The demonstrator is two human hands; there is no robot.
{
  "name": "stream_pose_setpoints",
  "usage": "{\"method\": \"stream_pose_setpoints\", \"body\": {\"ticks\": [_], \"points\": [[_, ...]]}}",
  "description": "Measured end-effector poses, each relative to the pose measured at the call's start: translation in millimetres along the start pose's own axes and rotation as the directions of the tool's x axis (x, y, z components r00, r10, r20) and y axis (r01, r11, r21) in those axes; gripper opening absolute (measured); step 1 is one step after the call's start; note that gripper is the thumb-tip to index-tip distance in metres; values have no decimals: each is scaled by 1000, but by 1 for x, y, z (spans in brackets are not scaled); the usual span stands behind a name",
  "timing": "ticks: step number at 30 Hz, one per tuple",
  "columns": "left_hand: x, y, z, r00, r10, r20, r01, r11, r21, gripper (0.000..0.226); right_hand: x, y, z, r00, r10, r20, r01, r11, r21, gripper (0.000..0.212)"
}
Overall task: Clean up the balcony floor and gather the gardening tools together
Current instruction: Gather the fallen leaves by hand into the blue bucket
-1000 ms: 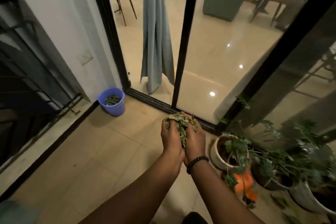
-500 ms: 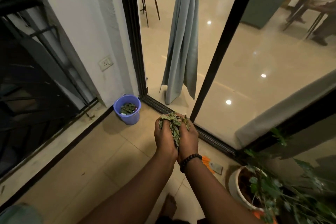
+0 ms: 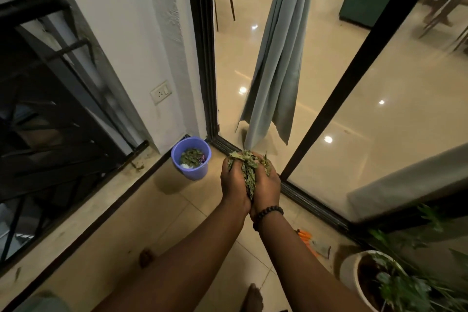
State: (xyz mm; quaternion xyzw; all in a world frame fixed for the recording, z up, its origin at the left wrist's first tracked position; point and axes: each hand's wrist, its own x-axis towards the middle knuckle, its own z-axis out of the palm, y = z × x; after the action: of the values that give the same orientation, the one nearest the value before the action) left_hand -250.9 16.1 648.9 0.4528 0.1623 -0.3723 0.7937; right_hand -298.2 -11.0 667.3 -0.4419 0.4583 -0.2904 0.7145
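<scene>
Dry green leaves sit heaped between the left hand and right hand, both cupped together and curled around them. The small blue plastic bucket, already holding leaves, now lies much nearer than a second ago, just ahead and left of the hands, so the drop looks close.

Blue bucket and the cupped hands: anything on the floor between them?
Head view: only bare tile lies between the blue bucket and the leaves cupped in the left hand and right hand.
</scene>
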Motion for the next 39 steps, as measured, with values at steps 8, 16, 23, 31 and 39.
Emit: {"method": "stream_pose_setpoints", "body": {"ticks": [8, 16, 23, 31, 39], "points": [[92, 88, -76, 993, -103, 56, 97, 991, 93, 34, 19, 57, 133, 996, 13, -93, 0, 990, 138, 23], [177, 177, -167, 980, -198, -11, 195, 958, 212, 38, 27, 125, 271, 969, 92, -228, -63, 989, 133, 23], [261, 184, -205, 955, -295, -21, 291, 923, 251, 43, 82, 173, 319, 947, 140, -288, -96, 982, 161, 23], [448, 102, -249, 941, -327, -82, 337, 909, 246, 49, 249, 319, 314, 930, 253, -266, -168, 938, 303, 18], [602, 53, -280, 937, -344, -61, 345, 882, 321, 88, 412, 485, 312, 891, 441, -104, -328, 786, 524, 92]]}}
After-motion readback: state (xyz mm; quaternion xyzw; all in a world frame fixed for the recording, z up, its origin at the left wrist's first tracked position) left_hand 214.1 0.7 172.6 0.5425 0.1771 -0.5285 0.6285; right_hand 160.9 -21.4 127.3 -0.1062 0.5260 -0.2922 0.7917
